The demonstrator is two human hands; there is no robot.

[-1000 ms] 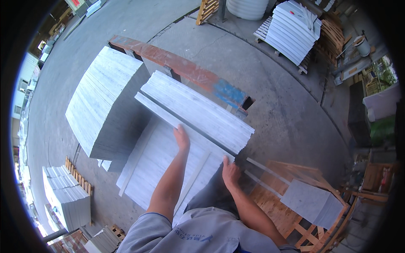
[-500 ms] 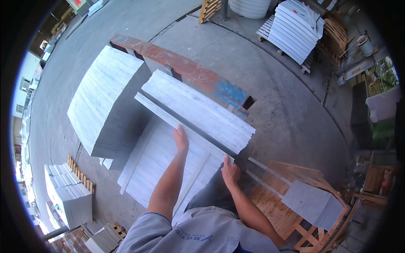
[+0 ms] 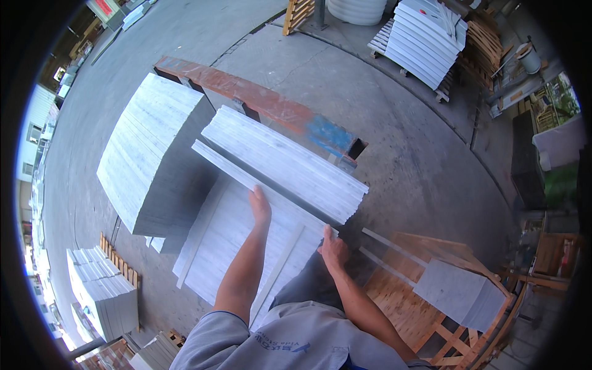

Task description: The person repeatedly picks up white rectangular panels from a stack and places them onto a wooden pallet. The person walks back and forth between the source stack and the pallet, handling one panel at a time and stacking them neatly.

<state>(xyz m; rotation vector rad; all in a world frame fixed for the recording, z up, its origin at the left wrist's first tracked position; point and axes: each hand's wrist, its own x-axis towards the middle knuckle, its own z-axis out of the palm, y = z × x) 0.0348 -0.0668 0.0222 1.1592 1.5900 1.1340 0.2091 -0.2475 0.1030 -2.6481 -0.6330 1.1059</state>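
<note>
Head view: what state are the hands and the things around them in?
Left hand: gripping the pale slab by its edge.
Right hand: gripping its right end.
Pale slab: held, top edge apart from the slab row.
Slab row: packed together.
Large slab block: tightly packed.
Pale strips: lying apart.
Beam: paint patchy, right end open.
Wooden crate: open, slabs inside.

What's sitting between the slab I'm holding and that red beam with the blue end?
The head view shows a row of pale slabs, with a narrow dark gap between it and the held slab; the red beam lies beyond.
</note>
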